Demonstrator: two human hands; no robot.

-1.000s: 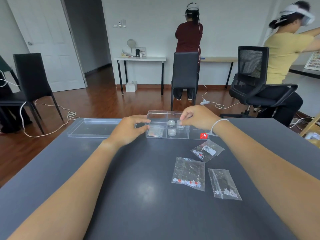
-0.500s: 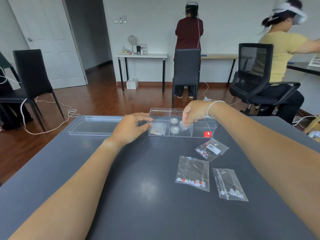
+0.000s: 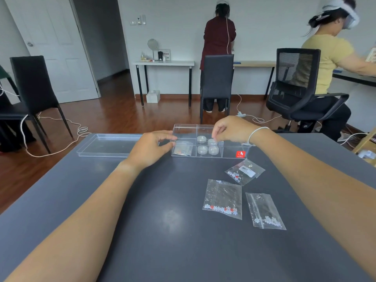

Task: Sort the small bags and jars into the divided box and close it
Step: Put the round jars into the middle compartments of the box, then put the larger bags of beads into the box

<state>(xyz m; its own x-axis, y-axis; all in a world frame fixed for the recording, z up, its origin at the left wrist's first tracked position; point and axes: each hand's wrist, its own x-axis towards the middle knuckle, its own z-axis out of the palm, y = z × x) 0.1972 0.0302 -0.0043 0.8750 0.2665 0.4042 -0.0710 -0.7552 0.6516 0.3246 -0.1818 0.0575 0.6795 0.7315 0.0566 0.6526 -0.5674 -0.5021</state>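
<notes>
The left hand is curled against the left end wall of the divided box, thumb and fingers pinching the clear wall. The right hand hovers over the middle of the box with fingertips pinched together and pointing down just above a jar; whether they touch the jar cannot be told, and a white cord bracelet circles that wrist. The clear box sits at the far edge of the dark grey table, slightly right of centre. Four small round clear jars stand in its middle compartments: two in the rear one and two in the front one. A small bag with something orange inside lies in the near left compartment. A red square sticker with a white cube logo is on the box's front wall at the right end; the writing under the logo is too small to read. The clear lid lies flat to the left of the box, along the same far edge. Nearer the person, right of centre, three zip bags lie on the table: one with a white printed barcode label, unreadable, and white and red beads; a larger one with white and red beads along its lower edge; and a third with white beads.
</notes>
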